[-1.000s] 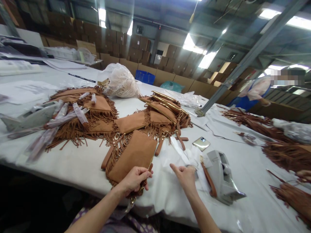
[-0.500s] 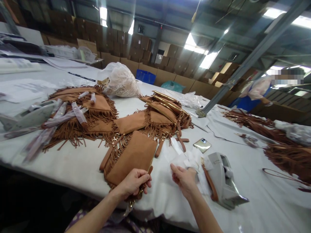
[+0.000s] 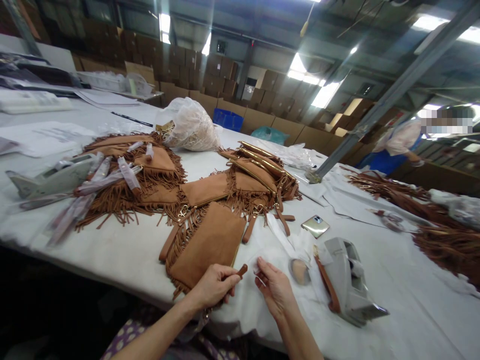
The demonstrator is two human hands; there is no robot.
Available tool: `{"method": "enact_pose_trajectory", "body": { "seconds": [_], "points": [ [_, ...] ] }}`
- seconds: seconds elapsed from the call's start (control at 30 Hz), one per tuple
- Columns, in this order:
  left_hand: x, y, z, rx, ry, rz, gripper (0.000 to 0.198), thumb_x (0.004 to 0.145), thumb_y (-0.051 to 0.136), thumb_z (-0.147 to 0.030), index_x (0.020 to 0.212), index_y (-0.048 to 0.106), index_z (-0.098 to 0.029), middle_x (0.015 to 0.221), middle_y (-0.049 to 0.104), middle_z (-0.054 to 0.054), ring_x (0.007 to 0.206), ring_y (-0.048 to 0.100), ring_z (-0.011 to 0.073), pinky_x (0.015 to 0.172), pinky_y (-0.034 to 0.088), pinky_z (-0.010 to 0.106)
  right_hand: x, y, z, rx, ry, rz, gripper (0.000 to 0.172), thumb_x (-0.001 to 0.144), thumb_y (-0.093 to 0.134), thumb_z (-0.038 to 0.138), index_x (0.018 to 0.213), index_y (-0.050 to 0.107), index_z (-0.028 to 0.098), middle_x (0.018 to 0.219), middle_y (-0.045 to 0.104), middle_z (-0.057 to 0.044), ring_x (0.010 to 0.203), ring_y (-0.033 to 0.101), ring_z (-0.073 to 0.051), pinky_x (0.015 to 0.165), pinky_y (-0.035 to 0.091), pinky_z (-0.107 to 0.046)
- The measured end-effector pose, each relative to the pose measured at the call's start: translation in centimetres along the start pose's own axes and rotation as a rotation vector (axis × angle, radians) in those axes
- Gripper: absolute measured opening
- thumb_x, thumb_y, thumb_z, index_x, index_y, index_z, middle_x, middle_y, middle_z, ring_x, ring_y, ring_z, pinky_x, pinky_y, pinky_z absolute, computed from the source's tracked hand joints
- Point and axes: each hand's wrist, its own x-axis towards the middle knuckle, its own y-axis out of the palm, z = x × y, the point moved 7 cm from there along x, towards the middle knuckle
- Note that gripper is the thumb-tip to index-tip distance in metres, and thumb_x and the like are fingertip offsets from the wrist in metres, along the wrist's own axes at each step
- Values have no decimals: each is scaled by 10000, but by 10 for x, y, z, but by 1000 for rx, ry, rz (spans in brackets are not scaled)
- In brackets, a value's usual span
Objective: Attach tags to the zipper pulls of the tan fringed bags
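1. The strap end point(image 3: 242, 271) is a brown tab sticking out past the near right corner of the front bag point(image 3: 210, 242). This bag is a tan suede pouch with fringe, lying flat at the near edge of the table point(image 3: 112, 257).
2. The left hand point(image 3: 214, 286) pinches the strap end between the thumb and curled fingers, at the front bag's near right corner.
3. The right hand point(image 3: 273, 287) sits just right of the front bag, fingertips drawn together and close to the strap end. Whether it pinches anything cannot be told.
4. Further right of the front bag stands a grey tape dispenser point(image 3: 348, 282), with a phone point(image 3: 315, 226) beyond it.
5. Behind the front bag lies a pile of matching bags point(image 3: 258, 175). Behind and to its left is a second heap point(image 3: 131, 185), and further back a clear plastic sack point(image 3: 191, 125).
6. The table is covered in white cloth. The room is a warehouse, with cardboard boxes point(image 3: 221, 67) stacked along the far wall.
7. A pale sliver at the right thumb is too small to identify. Far right of the front bag, a co-worker point(image 3: 397, 145) is partly hidden.
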Motion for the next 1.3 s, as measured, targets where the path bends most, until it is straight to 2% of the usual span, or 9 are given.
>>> {"method": "enact_pose_trajectory", "body": {
  "seconds": [0.27,0.47,0.7,0.8,0.93,1.03,1.1,1.2,1.3],
  "points": [
    [0,1,0,77,27,-23,383,847,464,-424,640,614,-138,508,526,-30,383,447,82,386,284,192,-6,10,-3,-63,-17,22,249,592,773,397,644,653,186,626,653,-9,570,553,-136,584,421,-276],
    [0,1,2,89,24,-55,402,850,457,-425,616,616,-140,493,510,-34,376,448,86,381,287,196,-8,11,-5,-85,-10,44,296,549,804,417,628,689,156,590,619,-9,567,517,-116,583,407,-254],
    [1,0,2,69,22,-65,365,841,477,-387,583,582,-151,486,526,-30,389,476,92,398,314,198,-16,20,1,-385,-199,139,365,667,696,513,666,708,149,572,571,2,581,445,-127,570,352,-255],
    [2,0,6,41,14,-75,307,835,484,-381,658,590,-153,537,566,-22,402,507,99,405,351,197,-21,25,4,-502,-261,166,403,695,655,550,655,692,150,579,568,0,609,452,-141,585,352,-259],
    [0,-3,11,-6,3,-106,200,815,521,-352,905,525,-173,563,575,-48,385,506,99,373,351,180,-23,26,1,-581,-299,169,451,677,654,580,543,612,152,518,499,19,560,405,-124,539,314,-253],
    [-2,-4,11,-69,9,-82,270,794,552,-298,1020,462,-182,582,583,-59,393,511,96,370,343,166,-23,27,-9,-521,-235,221,481,680,641,602,542,595,143,495,462,30,528,379,-109,514,290,-247],
    [-2,-3,10,-107,18,-28,233,806,537,-296,995,504,-166,596,580,-48,424,524,94,402,369,171,-22,26,-14,-432,-174,238,489,695,623,612,615,636,130,517,488,23,533,400,-109,522,306,-243],
    [-2,-1,9,-134,19,20,228,828,514,-326,947,577,-141,612,572,-31,454,527,90,445,401,186,-21,22,-14,-368,-146,207,459,684,656,581,662,663,123,535,510,19,545,419,-105,533,326,-235],
    [-1,-2,10,-137,-16,17,297,817,535,-332,1031,575,-130,624,583,-26,450,527,88,425,378,177,-19,17,-10,-312,-157,154,400,642,720,524,638,662,128,526,512,28,540,424,-97,531,341,-224]
  ]
}}
